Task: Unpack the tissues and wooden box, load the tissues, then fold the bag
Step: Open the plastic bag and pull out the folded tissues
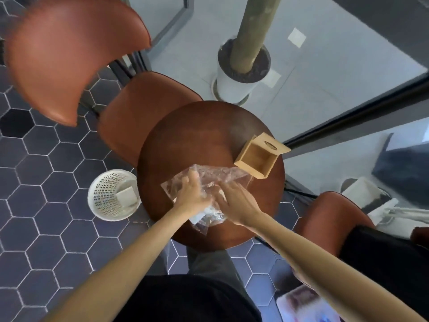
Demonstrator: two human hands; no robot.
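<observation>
A clear plastic bag (216, 176) lies crumpled on the round brown table (185, 140). My left hand (193, 194) presses flat on its left part, fingers spread. My right hand (236, 202) lies on its right part, fingers bent over the plastic. A white tissue pack (205, 213) shows through the bag under my wrists. The wooden box (257, 159) lies on its side at the table's right, its open side facing up and empty. Its lid (272, 145) with an oval slot leans against the far side.
A white perforated basket (113, 195) holding a white pack stands on the hexagon-tiled floor left of the table. Brown chairs stand at the far left (139, 110) and near right (329, 219). A potted trunk (243, 73) rises beyond the table.
</observation>
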